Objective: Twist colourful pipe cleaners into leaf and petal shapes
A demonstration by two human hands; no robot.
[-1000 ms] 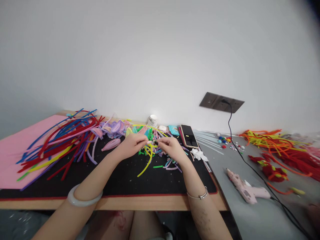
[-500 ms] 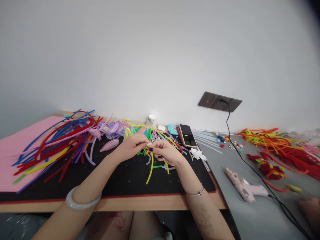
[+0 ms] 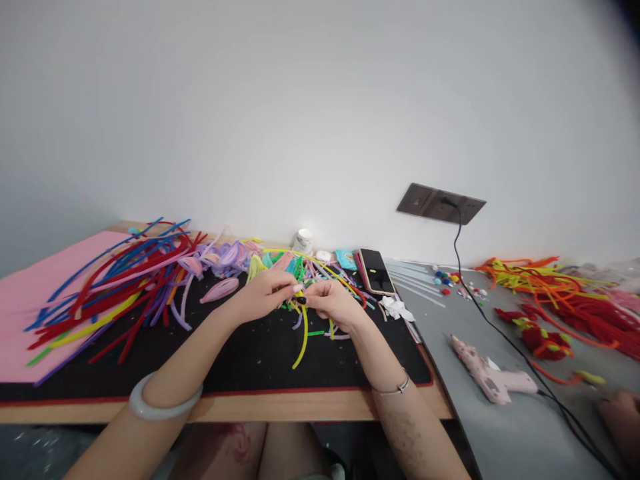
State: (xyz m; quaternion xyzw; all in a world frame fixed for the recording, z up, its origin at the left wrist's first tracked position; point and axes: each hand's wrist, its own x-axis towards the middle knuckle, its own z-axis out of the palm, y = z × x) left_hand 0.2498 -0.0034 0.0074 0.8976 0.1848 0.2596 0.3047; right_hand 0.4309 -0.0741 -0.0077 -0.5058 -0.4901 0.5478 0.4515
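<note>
My left hand and my right hand meet over the black mat, thumbs and fingers pinched close together. Between their fingertips is a yellow pipe cleaner, one end of which hangs down in a curve towards me. A shorter yellow end shows below my right hand. The spot where the fingers grip is mostly covered by the fingertips. Behind the hands lie green, pink and pastel pipe cleaner pieces, and a pink looped petal shape rests left of my left hand.
A heap of coloured pipe cleaners covers the left side. Behind stand a white cup and a phone. On the grey table lie a corded glue gun, pompoms and red-orange pipe cleaners. Another person's hand shows at right.
The fingers of my right hand have drawn in and turned slightly at the pinch. The hanging yellow pipe cleaner stays in nearly the same place.
</note>
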